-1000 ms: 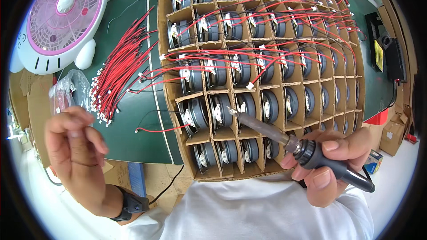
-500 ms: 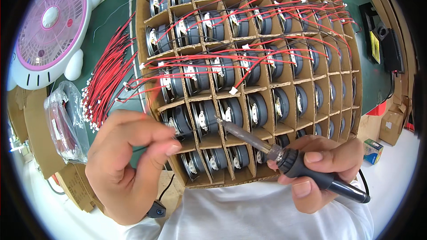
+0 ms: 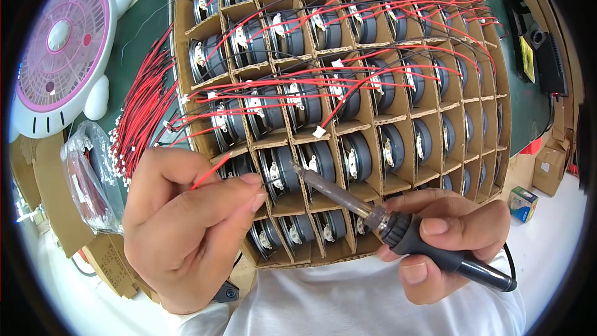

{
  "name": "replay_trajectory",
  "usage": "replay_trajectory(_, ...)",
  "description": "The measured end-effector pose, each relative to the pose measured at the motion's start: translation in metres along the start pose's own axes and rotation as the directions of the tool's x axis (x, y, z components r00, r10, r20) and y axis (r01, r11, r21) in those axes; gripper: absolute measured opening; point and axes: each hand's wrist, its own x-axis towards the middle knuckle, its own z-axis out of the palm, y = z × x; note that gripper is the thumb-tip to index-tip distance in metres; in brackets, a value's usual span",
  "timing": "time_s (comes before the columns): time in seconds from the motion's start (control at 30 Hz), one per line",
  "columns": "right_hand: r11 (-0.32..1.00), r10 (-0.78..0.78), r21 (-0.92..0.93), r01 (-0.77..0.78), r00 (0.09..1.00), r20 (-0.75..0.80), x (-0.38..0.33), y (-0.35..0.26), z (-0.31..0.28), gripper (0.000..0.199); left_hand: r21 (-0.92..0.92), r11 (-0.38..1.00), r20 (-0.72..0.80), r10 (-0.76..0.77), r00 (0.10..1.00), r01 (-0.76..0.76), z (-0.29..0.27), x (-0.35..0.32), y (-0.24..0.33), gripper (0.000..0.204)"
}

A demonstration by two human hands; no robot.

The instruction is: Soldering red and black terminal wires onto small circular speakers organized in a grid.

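Observation:
A red-and-black wire lead [image 3: 210, 172] is pinched in my left hand [image 3: 193, 218], its short black end pointing right at a speaker [image 3: 282, 171]. My right hand [image 3: 460, 230] grips a soldering iron [image 3: 416, 239] by its dark handle. The iron's tip slants up and left, close to that speaker's white terminal; whether they touch I cannot tell. Both hands are over the near rows of a cardboard divider box [image 3: 398, 182], where round speakers stand on edge in the cells. Red and black wires [image 3: 373, 81] lie across the farther rows.
Left of the box, a bundle of red and black wires [image 3: 140, 109] rests on the green table, next to a clear plastic bag [image 3: 93, 177]. A pink and white fan [image 3: 62, 50] stands at the far left. A black device [image 3: 538, 56] and small cartons [image 3: 550, 168] are at the right.
My left hand has moved slightly right, and the red wire now shows above its fingers. The iron's tip has shifted a little left. The box appears slightly shifted in view.

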Motion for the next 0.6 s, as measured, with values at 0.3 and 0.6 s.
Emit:
replay_trajectory(0.3,1.0,0.008,-0.009,-0.009,0.995,-0.098,-0.001,0.0,0.01,0.05,-0.136,0.991,0.096,-0.004,0.995,0.018,0.0,0.008,-0.011,0.014)
replay_trajectory(0.6,1.0,0.005,-0.023,-0.006,0.998,-0.069,0.001,-0.001,0.016,0.048,-0.001,0.972,0.148,0.232,0.961,-0.235,0.001,0.017,-0.024,0.017)
